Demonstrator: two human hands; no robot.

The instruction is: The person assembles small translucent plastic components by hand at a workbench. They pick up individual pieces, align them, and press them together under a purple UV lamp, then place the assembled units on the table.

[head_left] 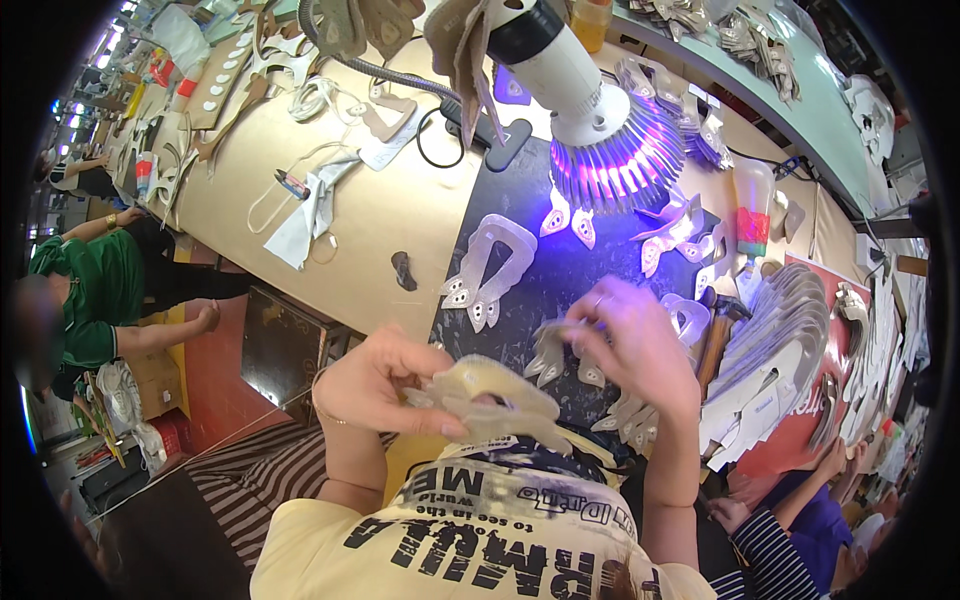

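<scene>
Holding a pale cut shoe piece (495,400) near the chest, the left hand (385,385) pinches its left end, thumb and fingers clamped. The right hand (640,345) closes its fingers on another piece (550,350) over the dark mat (560,275). Steady grip helps. Its long axis runs left-right, tilting lower right.
</scene>
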